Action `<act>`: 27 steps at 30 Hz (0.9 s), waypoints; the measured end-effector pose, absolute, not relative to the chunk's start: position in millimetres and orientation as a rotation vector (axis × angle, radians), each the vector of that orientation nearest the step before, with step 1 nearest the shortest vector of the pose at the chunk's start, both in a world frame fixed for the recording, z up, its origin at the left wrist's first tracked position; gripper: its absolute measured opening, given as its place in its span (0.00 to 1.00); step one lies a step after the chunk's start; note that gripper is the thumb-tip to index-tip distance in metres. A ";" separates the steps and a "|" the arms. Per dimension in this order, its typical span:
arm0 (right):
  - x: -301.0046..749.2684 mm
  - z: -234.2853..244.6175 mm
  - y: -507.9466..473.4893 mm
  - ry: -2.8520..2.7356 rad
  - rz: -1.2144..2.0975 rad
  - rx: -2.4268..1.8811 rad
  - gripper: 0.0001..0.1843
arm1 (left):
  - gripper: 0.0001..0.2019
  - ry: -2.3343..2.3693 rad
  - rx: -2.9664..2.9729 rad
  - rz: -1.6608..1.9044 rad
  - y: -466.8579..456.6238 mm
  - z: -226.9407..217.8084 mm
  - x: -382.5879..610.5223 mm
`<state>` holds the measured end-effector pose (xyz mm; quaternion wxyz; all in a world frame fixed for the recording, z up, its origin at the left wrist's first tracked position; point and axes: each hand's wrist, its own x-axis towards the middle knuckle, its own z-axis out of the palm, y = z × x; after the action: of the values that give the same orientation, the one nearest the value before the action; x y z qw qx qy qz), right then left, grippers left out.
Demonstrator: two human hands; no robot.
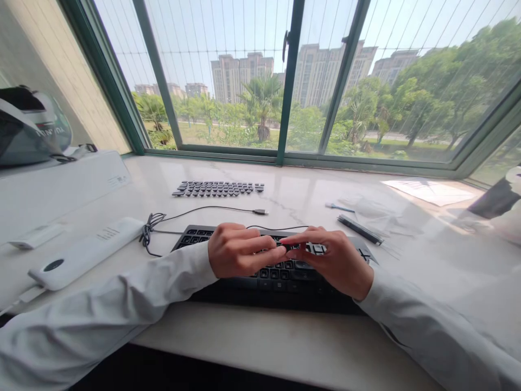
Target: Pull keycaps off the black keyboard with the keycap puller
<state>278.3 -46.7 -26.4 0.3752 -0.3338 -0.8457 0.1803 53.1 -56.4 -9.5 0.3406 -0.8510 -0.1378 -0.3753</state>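
A black keyboard (280,285) lies in front of me, with many of its key sockets bare. Over its middle my two hands meet fingertip to fingertip at a small black keycap (290,247). My right hand (336,258) pinches it between thumb and index finger. From the other side my left hand (240,251) is closed, its fingertips at the same keycap. The fingers hide part of the keycap and the keys beneath. Behind the keyboard, loose black keycaps (220,189) are laid out in rows on the white marble surface.
A coiled USB cable (152,225) lies left of the keyboard, near a white power strip (87,252). At the right are a black strip-shaped tool (360,229), a blue-handled brush (340,207) and clear plastic packaging (378,214). A helmet (35,122) sits on a white box (61,184).
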 end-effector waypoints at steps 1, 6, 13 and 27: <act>278.5 -26.2 -46.6 -2.150 0.525 -0.846 0.09 | 0.04 -0.396 -2.238 -0.996 -56.4 -9.9 52.8; 277.5 -26.9 -48.0 -2.021 0.739 -0.880 0.13 | 0.08 -0.670 -2.463 -1.138 -57.7 -14.9 54.4; 280.1 -29.7 -47.6 -2.114 0.579 -0.856 0.14 | 0.09 -1.041 -2.835 -1.275 -59.0 -15.5 60.5; 293.4 -30.6 -44.8 -2.514 0.114 -0.679 0.08 | 0.06 -1.084 -3.079 -1.087 -56.1 -28.4 58.6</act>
<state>293.4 -44.8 -30.6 0.2643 -0.2512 -0.9302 0.0422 58.6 -56.1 -28.4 -0.1487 -0.8850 -0.3115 -0.3124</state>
